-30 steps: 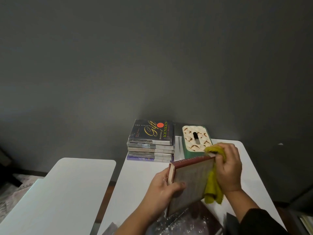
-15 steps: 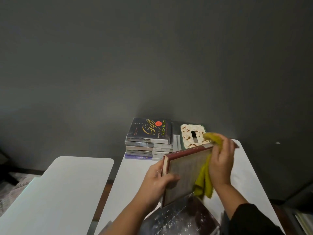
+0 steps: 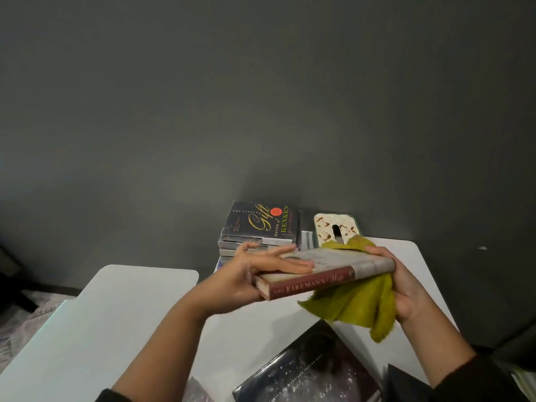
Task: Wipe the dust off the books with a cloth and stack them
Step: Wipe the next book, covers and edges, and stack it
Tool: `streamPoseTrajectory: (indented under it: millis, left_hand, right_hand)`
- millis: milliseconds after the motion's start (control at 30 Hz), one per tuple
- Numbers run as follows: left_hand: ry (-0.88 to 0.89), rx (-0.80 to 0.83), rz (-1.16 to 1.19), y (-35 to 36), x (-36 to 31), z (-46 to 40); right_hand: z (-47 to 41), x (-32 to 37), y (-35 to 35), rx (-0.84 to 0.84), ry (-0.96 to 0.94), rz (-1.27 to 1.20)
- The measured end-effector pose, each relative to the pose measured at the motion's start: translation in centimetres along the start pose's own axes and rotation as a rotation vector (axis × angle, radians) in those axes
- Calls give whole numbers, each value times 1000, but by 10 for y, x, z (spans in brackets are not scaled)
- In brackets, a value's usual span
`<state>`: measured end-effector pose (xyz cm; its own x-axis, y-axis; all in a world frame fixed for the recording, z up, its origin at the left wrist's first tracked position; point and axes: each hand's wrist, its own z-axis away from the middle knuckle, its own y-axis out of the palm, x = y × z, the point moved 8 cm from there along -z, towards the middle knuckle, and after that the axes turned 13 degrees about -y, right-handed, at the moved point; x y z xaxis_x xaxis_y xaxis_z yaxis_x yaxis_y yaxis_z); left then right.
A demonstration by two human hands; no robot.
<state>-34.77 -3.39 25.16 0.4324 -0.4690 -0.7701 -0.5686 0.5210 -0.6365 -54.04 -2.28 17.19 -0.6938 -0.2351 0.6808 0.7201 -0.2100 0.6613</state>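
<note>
A book with a dark red spine [image 3: 316,282] is held flat above the white table [image 3: 261,329], spine toward me. My left hand [image 3: 255,271] grips its left end, fingers lying across the pale cover and the palm beneath. My right hand [image 3: 403,285] holds the right end together with a yellow-green cloth [image 3: 353,306], which hangs below the book and peeks out above its far edge. Behind them, a stack of books [image 3: 258,230] topped by a dark cover with gold lettering stands against the wall.
A patterned tissue box [image 3: 333,227] sits right of the stack. A large dark glossy book [image 3: 307,369] lies at the table's near edge, with other dark items beside it. A second white table [image 3: 101,314] stands to the left. A dark grey wall closes the back.
The book went from standing nearly upright with its cover facing me to lying flat with the spine toward me. The cloth now hangs under its right end instead of rubbing the top edge.
</note>
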Motion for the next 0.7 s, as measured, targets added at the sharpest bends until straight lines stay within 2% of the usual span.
streamPoseTrajectory:
  millis: [133, 200, 300, 367, 467, 533, 600, 700]
  left_hand:
    - [-59, -28, -23, -26, 19, -10]
    - [-124, -95, 105, -39, 33, -14]
    - [-193, -196, 415, -47, 50, -22]
    - [-252, -357, 537, -52, 73, -28]
    - [-488, -690, 675, -60, 130, -27]
    - [-712, -824, 807, -56, 172, -21]
    - [-879, -842, 899, -46, 204, -20]
    - [-955, -834, 923, -39, 227, -30]
  right_hand:
    - [-3, -10, -7, 47, 64, 66]
    - [-6, -19, -7, 40, 87, 78]
    - [-13, -27, -7, 15, 27, 41]
    - [-20, -26, -8, -10, -46, -1]
    - [-29, -15, -16, -65, -151, -17]
    - [-34, -8, -24, -108, -195, -14]
    - [-37, -2, -32, -166, -245, -18]
    - [-44, 2, -45, -215, -307, -17]
